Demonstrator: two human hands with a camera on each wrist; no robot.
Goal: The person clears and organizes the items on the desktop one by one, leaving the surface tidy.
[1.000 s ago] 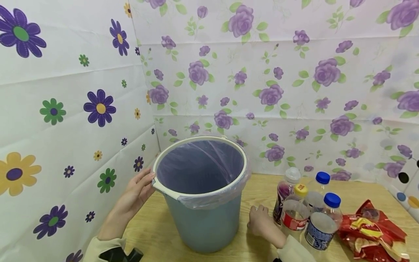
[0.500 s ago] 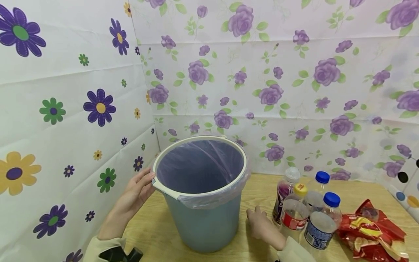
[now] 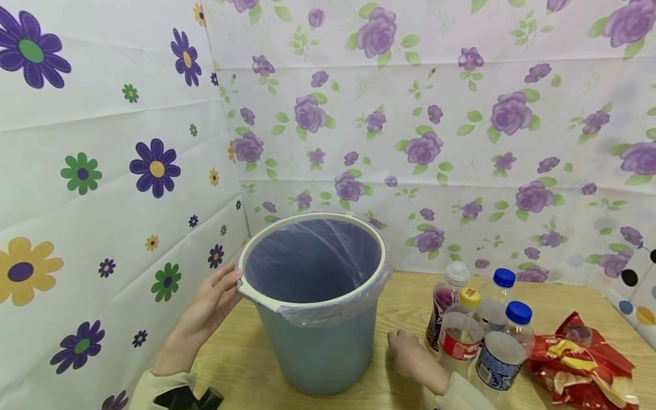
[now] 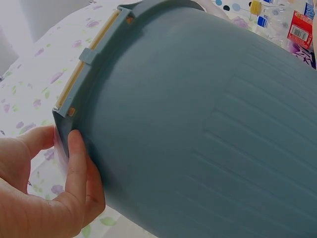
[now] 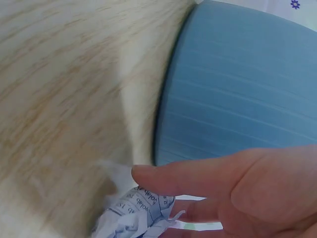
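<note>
A blue-grey trash bin (image 3: 318, 347) with a cream rim and a clear plastic liner (image 3: 328, 313) stands upright on the table. My left hand (image 3: 210, 307) grips its rim on the left; in the left wrist view, the thumb (image 4: 39, 139) is on one side of the edge and the fingers (image 4: 77, 163) on the outer wall. Low beside the bin's right side is my right hand (image 3: 410, 356). The right wrist view shows it pinching a crumpled piece of printed paper (image 5: 136, 210) under the thumb, just above the wooden tabletop; the head view hides this paper.
Several plastic bottles stand close together right of my right hand, among them a purple-labelled one (image 3: 443, 302) and a red-labelled one (image 3: 460, 341). Beyond them lies a red snack bag (image 3: 584, 364). Flowered sheets (image 3: 328, 114) line the back and left.
My right hand has shifted slightly toward the front edge of the table, and its fingers have changed pose a little. The left hand and the trash bin stay in place.
</note>
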